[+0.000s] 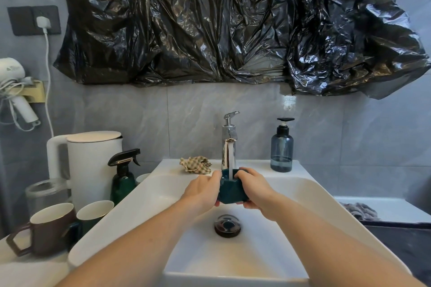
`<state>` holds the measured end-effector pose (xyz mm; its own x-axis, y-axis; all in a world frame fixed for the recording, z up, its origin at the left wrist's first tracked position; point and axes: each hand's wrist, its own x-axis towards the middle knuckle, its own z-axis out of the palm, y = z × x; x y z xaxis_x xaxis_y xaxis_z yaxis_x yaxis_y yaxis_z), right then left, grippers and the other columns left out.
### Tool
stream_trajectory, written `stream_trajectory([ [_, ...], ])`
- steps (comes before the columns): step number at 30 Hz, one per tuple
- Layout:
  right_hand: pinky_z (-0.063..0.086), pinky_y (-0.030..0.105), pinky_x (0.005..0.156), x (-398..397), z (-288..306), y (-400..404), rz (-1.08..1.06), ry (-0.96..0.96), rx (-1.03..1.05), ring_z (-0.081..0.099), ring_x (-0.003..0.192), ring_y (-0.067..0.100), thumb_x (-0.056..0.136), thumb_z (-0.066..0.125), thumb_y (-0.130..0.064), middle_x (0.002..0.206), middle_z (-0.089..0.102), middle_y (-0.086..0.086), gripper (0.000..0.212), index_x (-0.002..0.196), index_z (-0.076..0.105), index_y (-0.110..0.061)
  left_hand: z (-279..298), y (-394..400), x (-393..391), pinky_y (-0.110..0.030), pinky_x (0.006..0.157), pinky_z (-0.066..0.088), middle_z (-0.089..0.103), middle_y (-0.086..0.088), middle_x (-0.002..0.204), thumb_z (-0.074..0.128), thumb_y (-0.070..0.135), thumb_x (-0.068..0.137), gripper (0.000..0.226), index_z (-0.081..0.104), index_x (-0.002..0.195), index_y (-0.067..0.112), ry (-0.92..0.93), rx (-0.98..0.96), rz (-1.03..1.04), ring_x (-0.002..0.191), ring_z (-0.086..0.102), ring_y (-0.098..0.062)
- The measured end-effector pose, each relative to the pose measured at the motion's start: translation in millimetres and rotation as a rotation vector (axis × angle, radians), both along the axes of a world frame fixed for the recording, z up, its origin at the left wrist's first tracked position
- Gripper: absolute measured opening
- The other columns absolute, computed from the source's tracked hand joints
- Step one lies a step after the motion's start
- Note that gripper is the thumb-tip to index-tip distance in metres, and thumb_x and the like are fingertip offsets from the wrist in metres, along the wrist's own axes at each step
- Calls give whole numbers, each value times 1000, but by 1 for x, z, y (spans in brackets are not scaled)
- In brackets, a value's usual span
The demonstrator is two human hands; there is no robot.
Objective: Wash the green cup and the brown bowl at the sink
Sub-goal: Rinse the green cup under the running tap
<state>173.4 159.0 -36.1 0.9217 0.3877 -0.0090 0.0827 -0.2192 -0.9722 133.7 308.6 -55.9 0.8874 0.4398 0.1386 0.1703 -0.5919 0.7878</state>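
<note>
Head view shows your left hand (203,190) and right hand (253,190) curled tight around the wet green cup (231,191), likely slippery between your fingers, so clasp its walls.

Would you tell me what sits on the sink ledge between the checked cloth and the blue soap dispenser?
In the head view, only the chrome faucet stands between the checked cloth and the blue soap dispenser, its water running into the green cup.

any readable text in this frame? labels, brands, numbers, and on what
None readable.
Hair dryer: a small grey mark on its body, too blurred to read.
Soap dispenser, spray bottle, kettle, green cup: no label visible.
</note>
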Motion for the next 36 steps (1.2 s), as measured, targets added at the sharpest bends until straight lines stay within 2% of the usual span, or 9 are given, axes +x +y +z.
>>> stream_trajectory([
  [2,53,27,59,0,0,-1,-6,-2,-6,64,78,21,106,40,-31,103,68,12,27,130,51,-28,0,0,-1,-35,83,52,76,-6,75,25,54,101,61,73,95,17,1,29,-16,88,69,-22],
  [6,53,28,60,1,-2,-1,-5,10,-35,65,81,23,105,39,-28,107,67,14,26,128,50,-28,0,0,-3,-34,75,50,75,-5,78,20,55,94,61,70,91,19,23,127,-31,86,68,-22],
  [8,52,26,55,0,-3,-1,0,27,-49,64,81,24,105,38,-26,108,67,15,25,127,50,-27,0,1,-2,-37,78,53,74,-6,80,17,57,87,63,69,87,21,28,147,-16,86,68,-23],
  [10,51,25,52,0,-3,-1,6,31,-67,64,80,24,105,37,-26,108,68,15,24,125,49,-26,-1,1,-2,-38,83,57,73,-6,84,16,56,89,59,66,88,24,36,176,-5,87,68,-23],
  [13,50,25,51,0,-3,-2,8,31,-81,64,79,24,105,37,-26,108,69,16,23,124,49,-26,-2,2,-1,-34,74,50,72,-7,87,20,50,99,53,64,89,22,37,210,3,87,66,-22],
  [20,54,24,51,-3,-2,-1,28,44,-95,66,89,24,106,40,-27,111,68,15,23,127,46,-27,-3,3,2,-32,69,49,68,-5,90,23,45,103,44,60,93,23,58,302,16,86,62,-19],
  [24,59,28,59,-6,-2,-2,29,54,-85,70,97,26,104,43,-26,111,68,13,23,126,47,-27,-1,5,1,-34,75,52,69,-6,94,24,45,100,46,63,93,21,47,285,41,90,65,-22],
  [28,59,27,58,-8,-2,-3,39,52,-89,69,97,25,104,43,-25,111,67,12,24,127,46,-27,-2,4,1,-37,82,55,68,-6,94,24,46,100,47,64,94,22,40,296,63,91,65,-22],
  [36,58,26,56,-10,0,-3,56,62,-112,70,100,27,105,42,-24,114,66,12,26,130,43,-26,-2,5,2,-34,67,42,66,-6,94,25,42,100,44,62,89,20,42,355,69,91,62,-23],
])
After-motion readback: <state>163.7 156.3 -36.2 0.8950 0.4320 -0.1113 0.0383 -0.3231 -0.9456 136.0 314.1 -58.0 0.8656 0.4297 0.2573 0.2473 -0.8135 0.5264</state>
